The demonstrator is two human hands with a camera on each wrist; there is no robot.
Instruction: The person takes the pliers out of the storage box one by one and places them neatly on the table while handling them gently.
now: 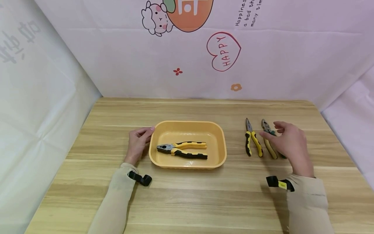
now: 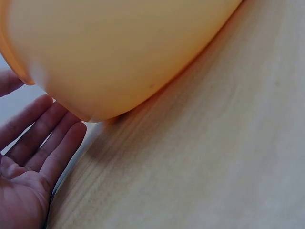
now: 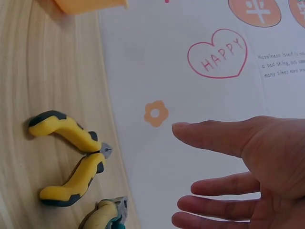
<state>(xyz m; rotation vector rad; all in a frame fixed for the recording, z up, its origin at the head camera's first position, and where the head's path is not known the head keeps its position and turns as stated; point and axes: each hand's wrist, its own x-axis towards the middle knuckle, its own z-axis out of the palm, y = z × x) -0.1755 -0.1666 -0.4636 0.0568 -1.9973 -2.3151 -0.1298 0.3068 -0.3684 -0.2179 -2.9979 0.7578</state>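
Right hand (image 1: 289,139) spread, thumb apart from fingers, above tan-and-green pliers (image 1: 269,132), not gripping them; a low sweep could knock the neighbouring needle-nose pliers (image 1: 249,130), since they lie close. Left hand (image 1: 138,143) has fingers extended against the yellow plastic tray (image 1: 187,122) (light touch, probably); pushing harder could slide it. Yellow-and-black combination pliers (image 1: 176,152) lie inside the tray and might shift if it tips. Surface: wood-grain table (image 1: 187,201); white printed cloth (image 1: 128,65) behind, with a red "HAPPY" heart (image 1: 224,52)
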